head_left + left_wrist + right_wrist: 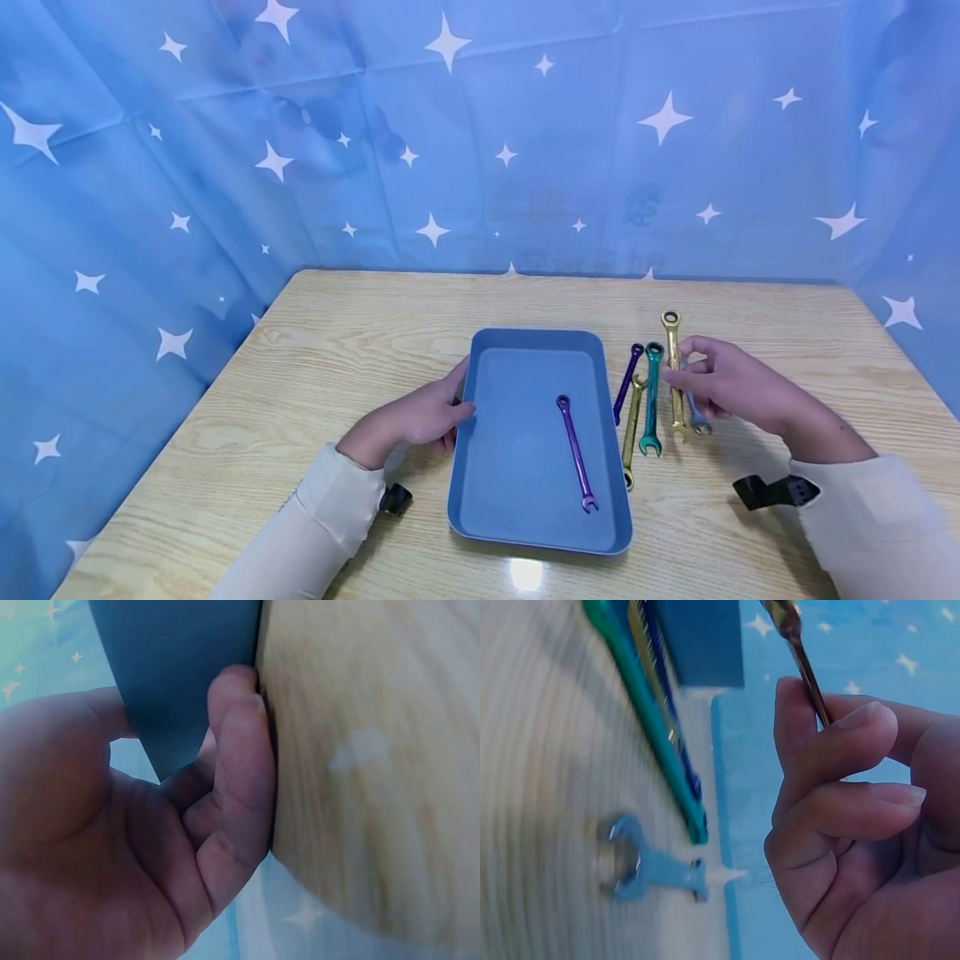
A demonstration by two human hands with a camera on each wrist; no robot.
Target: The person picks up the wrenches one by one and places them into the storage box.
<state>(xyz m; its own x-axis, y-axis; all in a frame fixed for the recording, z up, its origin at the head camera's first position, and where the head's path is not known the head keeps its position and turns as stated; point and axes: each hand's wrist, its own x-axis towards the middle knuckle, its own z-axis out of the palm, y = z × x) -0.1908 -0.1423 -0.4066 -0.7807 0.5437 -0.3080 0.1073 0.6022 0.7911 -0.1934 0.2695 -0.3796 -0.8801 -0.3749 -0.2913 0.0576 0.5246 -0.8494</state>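
One purple wrench (574,454) in tray (510,467).
Left hand (426,412) grips tray's left wall; right hand (727,381) pinches gold wrench (672,339) above worktop (375,321), right of tray.

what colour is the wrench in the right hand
Gold; the wrench in the right hand shows best in the head view.

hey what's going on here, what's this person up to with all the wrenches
A person's right hand holds a gold combination wrench up off the wooden table, while the left hand grips the side of a blue tray. One purple wrench lies in the tray. On the table to the tray's right are a second purple wrench, another gold wrench, a green wrench and a pale blue wrench.
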